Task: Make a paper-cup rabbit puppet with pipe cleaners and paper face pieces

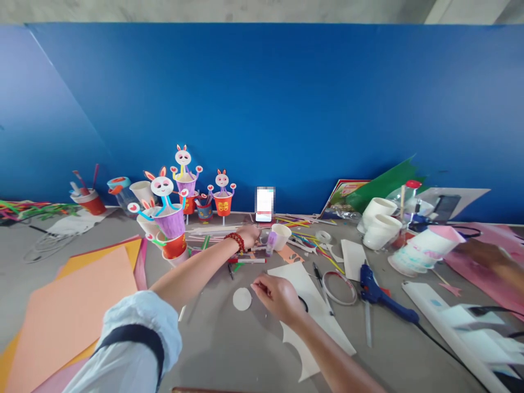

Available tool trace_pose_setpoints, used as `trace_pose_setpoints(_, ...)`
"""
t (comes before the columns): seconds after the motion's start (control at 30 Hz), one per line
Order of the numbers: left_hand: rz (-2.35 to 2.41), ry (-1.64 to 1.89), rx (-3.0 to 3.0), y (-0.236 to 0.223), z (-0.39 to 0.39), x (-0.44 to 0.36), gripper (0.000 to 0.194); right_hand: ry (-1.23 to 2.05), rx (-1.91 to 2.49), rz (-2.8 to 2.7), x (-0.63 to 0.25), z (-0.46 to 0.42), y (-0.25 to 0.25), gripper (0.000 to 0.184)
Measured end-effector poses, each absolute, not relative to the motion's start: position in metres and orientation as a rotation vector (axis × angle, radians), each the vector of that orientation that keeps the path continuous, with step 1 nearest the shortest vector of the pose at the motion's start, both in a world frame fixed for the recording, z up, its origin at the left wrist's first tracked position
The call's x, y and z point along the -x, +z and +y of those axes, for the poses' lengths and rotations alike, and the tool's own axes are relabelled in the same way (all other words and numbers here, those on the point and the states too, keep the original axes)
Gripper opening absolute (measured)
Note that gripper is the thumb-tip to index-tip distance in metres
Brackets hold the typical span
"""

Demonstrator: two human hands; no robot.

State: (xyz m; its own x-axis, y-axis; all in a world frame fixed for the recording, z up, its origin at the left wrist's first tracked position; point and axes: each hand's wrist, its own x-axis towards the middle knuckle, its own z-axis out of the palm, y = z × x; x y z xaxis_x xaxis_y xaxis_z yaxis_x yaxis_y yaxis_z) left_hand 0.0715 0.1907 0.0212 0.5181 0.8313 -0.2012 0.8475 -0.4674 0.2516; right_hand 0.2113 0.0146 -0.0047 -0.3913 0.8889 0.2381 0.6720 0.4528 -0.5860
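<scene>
My left hand (248,237), with a red bead bracelet (240,242) at its wrist, reaches to the back of the table among thin paper strips. Its fingers point away and are mostly hidden. Close to its right stand a purple glue stick (271,242) and a white paper cup (282,237). Nearer to me, my right hand (279,297) is closed, fingers curled; whatever may be inside cannot be seen. It is over the edge of a cut white sheet (323,330), just right of a white paper disc (242,299). A black loop shows partly behind this hand.
Rabbit-decorated cups (170,221) stand at the back left, behind coloured paper sheets (77,305). A phone (264,204) leans on the blue panel (286,109). Rightward lie a blue glue gun (376,295) and a power strip (442,327). Another person's hand (478,254) is at far right.
</scene>
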Motion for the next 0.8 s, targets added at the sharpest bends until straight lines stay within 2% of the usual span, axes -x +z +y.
trace_pose_setpoints(0.23,1.381,0.292,-2.341,0.050,0.198,-0.042,0.031,0.548,1.296,-2.175,-0.211,0.014,-0.003,0.017)
trace_pose_setpoints(0.33,1.435,0.588,-2.230,0.069,0.196,-0.024,0.011,0.551,1.284,-2.165,-0.211,0.014,-0.005,0.018)
trace_pose_setpoints(0.43,1.458,0.895,-2.046,0.082,0.183,-0.009,0.010,0.559,1.257,-2.144,-0.211,0.013,-0.005,0.020)
trace_pose_setpoints(0.63,1.249,1.121,-1.682,0.083,0.111,-0.002,0.025,0.602,1.187,-2.002,-0.213,0.012,-0.004,0.020)
trace_pose_setpoints(0.8,0.936,1.158,-1.113,0.074,0.060,-0.007,0.023,0.719,1.114,-1.740,-0.214,0.011,-0.006,0.019)
